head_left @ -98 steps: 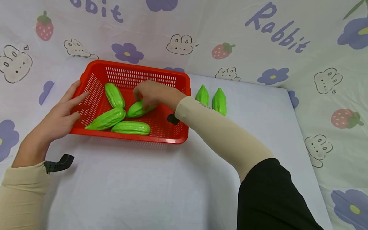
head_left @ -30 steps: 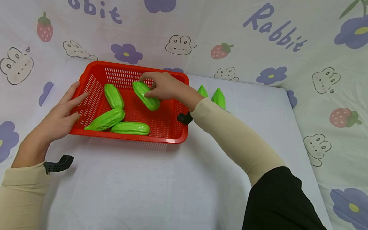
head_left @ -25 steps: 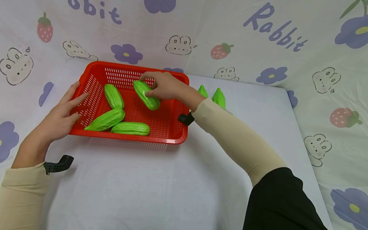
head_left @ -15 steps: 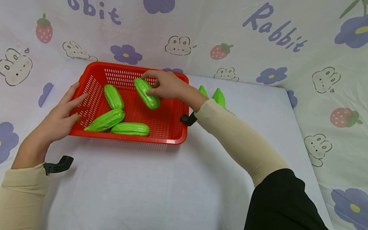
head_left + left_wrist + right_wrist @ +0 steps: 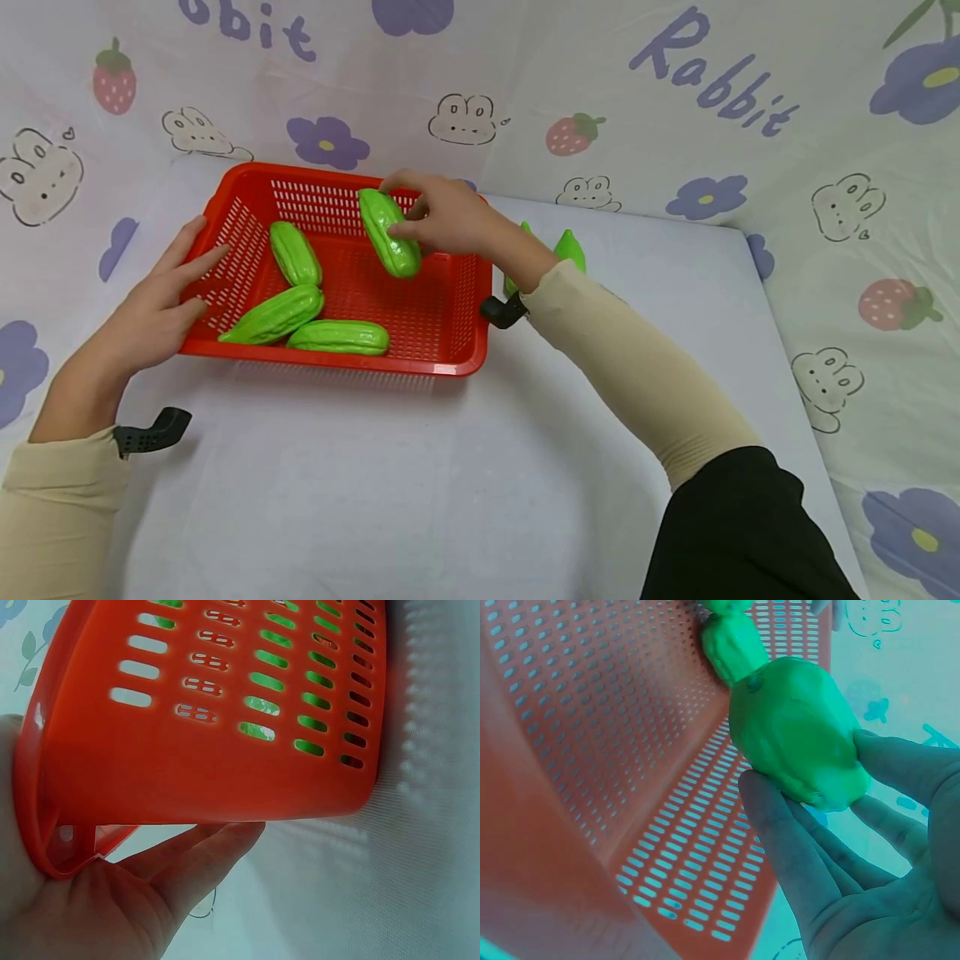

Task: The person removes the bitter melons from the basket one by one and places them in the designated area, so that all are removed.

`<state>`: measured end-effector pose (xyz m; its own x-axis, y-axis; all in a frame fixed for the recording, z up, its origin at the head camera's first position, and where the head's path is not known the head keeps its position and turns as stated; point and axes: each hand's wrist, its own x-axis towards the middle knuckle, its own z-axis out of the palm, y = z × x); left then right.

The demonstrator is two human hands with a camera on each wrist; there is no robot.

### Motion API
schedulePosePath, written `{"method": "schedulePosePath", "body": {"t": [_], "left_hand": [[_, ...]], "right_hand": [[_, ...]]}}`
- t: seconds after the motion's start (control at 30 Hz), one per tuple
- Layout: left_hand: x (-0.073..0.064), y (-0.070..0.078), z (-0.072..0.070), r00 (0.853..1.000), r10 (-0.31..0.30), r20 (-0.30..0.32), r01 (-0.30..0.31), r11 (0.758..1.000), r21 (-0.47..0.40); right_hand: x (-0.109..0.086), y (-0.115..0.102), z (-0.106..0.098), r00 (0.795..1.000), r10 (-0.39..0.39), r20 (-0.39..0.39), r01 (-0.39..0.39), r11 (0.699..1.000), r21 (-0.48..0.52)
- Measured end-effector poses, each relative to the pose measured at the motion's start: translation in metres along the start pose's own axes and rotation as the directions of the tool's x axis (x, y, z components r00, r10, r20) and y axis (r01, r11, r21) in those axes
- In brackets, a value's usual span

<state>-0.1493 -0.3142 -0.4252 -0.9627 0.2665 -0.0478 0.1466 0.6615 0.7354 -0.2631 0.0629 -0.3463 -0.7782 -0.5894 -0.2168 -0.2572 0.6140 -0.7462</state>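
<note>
In the head view, my right hand (image 5: 450, 217) pinches a glossy green ridged gourd (image 5: 386, 229) between thumb and fingers, tilted and raised inside the red plastic basket (image 5: 420, 367). The right wrist view shows the thumb on one side of this gourd (image 5: 795, 727) and fingers under the other. Three similar gourds lie in the basket's left half: one at the back (image 5: 296, 254), one angled (image 5: 273, 315), one along the front wall (image 5: 339, 337). My left hand (image 5: 150, 308) holds the basket's left rim, with fingers over and against the wall (image 5: 217, 780).
Two more green gourds stand on the white tabletop right of the basket. The right one (image 5: 572, 248) is partly covered by my forearm; the other is mostly hidden. A printed cloth (image 5: 510, 50) with rabbits and flowers rises behind the table.
The right hand has lifted the gourd from the basket's floor and turned it more upright, drifting slightly right and back. The left hand and basket have stayed put.
</note>
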Motion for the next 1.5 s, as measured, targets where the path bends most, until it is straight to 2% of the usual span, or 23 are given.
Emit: {"method": "schedulePosePath", "body": {"t": [0.33,0.47,0.83,1.17,1.5], "left_hand": [[0.000,0.004,0.000,1.000,-0.006,0.016,0.006,1.000,0.006],[0.000,0.005,0.000,1.000,-0.004,0.015,0.004,1.000,0.006],[0.001,0.005,0.000,1.000,-0.011,0.014,0.011,1.000,0.011],[-0.001,0.005,0.001,0.999,-0.032,0.028,0.031,0.999,0.027],[0.000,0.003,0.001,0.999,-0.037,0.023,0.036,0.999,0.018]], "right_hand": [[-0.008,0.009,-0.008,0.999,-0.001,-0.044,0.003,0.999,0.040],[-0.013,0.014,-0.013,0.997,-0.022,-0.074,0.026,0.998,0.060],[-0.038,0.019,-0.033,0.988,-0.023,-0.155,0.038,0.995,0.091],[-0.056,0.024,-0.033,0.980,-0.024,-0.196,0.045,0.994,0.100],[-0.074,0.032,-0.046,0.971,0.020,-0.238,0.001,0.996,0.084]]}}
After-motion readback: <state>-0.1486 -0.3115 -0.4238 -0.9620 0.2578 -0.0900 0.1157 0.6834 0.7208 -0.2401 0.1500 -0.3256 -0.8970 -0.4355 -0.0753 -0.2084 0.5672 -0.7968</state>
